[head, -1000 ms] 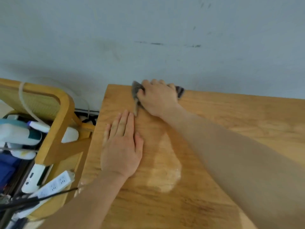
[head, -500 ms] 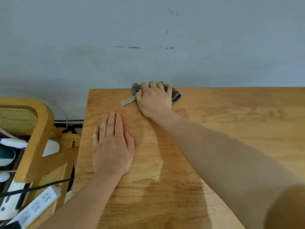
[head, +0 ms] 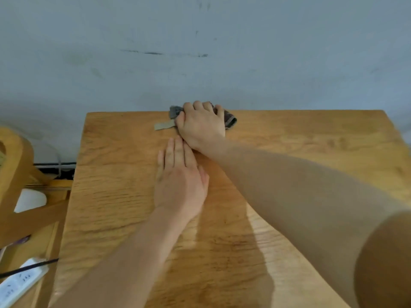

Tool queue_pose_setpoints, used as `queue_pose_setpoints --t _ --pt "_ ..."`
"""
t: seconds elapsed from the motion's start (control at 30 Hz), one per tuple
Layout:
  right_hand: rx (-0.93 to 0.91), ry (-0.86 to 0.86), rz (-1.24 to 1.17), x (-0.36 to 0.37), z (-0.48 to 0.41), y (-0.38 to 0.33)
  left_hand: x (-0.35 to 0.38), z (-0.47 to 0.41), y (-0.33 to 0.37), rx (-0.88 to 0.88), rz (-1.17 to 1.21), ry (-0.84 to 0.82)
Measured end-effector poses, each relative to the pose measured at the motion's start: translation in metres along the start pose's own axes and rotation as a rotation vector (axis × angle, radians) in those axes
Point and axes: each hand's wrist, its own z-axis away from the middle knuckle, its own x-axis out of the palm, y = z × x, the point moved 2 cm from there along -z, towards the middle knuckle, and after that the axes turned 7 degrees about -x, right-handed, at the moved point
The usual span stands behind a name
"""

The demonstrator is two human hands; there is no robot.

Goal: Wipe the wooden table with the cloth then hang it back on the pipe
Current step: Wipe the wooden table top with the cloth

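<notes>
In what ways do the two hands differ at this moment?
The right hand presses on the grey cloth at the far edge of the wooden table; the left hand holds nothing. The right hand's fingers curl over the cloth; the left hand lies flat, nearer the person. Both are bare and rest on the table.

two bare forearms, no sleeves in view, both hands (head: pixel 201 126) ungloved and ringless

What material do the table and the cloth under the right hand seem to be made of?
Table: looks like wood or wood veneer, with visible grain lines and a smooth, slightly glossy finish that reflects light.
Cloth: appears to be soft woven fabric, grey, bunched under the right hand, with a pale label-like strip; the fibre type is unclear.
</notes>
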Motion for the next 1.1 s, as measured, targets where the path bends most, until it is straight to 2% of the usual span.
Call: queue_pose_setpoints --t 0.17,0.27,0.53,0.6,0.7,0.73,0.87,0.97,1.1 --pt "-0.170 0.016 -0.028 -0.002 -0.007 0.028 0.006 -0.003 0.030 -0.118 -0.079 -0.042" --pt "-0.201 0.029 -0.031 -0.003 0.002 0.054 0.007 0.000 0.056 -0.102 -0.046 -0.038" --pt "0.099 0.038 0.021 -0.041 0.058 0.257 0.048 0.001 0.226 0.208 0.068 -0.037" --pt "0.157 0.043 0.038 -0.046 0.061 0.288 0.050 0.003 0.252 0.198 0.081 -0.035" --pt "0.206 0.046 0.072 -0.044 0.046 0.280 0.051 -0.002 0.261 0.134 0.084 -0.033" --pt "0.172 0.035 0.068 -0.041 0.040 0.268 0.051 -0.002 0.260 0.120 0.079 -0.029" --pt "-0.124 -0.045 -0.039 -0.039 0.032 0.235 0.051 0.000 0.262 0.104 0.061 0.009" --pt "-0.181 -0.025 -0.060 -0.044 0.043 0.260 0.049 0.000 0.261 0.099 0.049 0.026" --pt "-0.070 0.034 0.011 -0.055 0.064 0.326 0.049 0.000 0.263 0.100 0.010 0.015"
